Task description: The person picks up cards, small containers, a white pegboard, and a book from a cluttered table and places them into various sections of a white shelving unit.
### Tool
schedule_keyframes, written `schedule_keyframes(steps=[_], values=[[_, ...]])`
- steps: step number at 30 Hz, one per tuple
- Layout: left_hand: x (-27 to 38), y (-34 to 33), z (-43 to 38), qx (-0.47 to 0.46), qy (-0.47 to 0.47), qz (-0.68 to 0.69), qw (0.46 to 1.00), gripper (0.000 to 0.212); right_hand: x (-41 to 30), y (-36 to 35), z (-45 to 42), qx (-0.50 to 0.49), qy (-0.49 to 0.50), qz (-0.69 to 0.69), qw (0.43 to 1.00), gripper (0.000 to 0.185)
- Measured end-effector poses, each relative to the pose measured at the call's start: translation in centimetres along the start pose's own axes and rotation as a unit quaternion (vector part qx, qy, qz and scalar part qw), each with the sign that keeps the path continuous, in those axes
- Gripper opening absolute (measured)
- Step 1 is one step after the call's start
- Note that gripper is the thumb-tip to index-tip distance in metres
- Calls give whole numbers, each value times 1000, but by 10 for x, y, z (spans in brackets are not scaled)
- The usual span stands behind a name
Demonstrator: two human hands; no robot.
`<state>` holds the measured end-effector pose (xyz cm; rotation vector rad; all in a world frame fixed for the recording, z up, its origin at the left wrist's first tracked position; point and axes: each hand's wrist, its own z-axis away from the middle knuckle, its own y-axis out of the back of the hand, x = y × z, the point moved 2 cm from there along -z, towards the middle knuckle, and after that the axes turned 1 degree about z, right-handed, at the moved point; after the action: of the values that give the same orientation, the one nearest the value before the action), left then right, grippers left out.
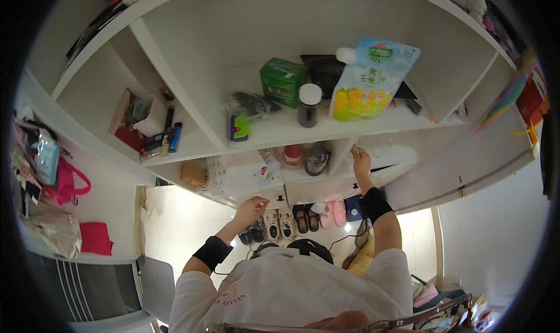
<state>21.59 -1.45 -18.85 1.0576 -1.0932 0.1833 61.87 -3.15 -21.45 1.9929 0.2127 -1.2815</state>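
My right hand (pixel 361 159) reaches into the lower right shelf compartment, its fingertips at some thin, clear material (pixel 359 148); whether it grips this is hard to tell. My left hand (pixel 254 208) hangs in front of the cabinet doors with its fingers bent, near a black knob (pixel 280 198). Between the hands, on the lower shelf, stand a red-lidded jar (pixel 293 154) and a dark jar (pixel 316 159). On the shelf above are a corn-pictured spouted pouch (pixel 367 81), a white-capped bottle (pixel 309 105), a green box (pixel 284 81) and a purple and green case (pixel 239 127).
A white perforated basket (pixel 236 175) and a tan block-shaped object (pixel 194 174) sit on the lower shelf at left. Pairs of shoes, among them pink clogs (pixel 332 214), line the floor below the cabinet. An open white door (pixel 463 158) stands at right. A grey chair (pixel 158 287) is at lower left.
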Motion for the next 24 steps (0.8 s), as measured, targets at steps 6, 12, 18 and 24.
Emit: schedule_keyframes(steps=[6, 12, 18, 24], values=[[-37, 20, 41, 122, 70, -21, 990, 17, -1, -14, -17, 21, 14, 59, 998, 21], [-37, 39, 51, 239, 66, -106, 963, 27, 8, -22, -25, -48, -30, 175, 983, 30], [-41, 46, 6, 306, 47, -197, 930, 63, 24, -7, 18, 20, 75, 59, 995, 41], [-68, 43, -40, 309, 163, -182, 919, 79, 0, 19, 97, -90, 23, 43, 995, 27]])
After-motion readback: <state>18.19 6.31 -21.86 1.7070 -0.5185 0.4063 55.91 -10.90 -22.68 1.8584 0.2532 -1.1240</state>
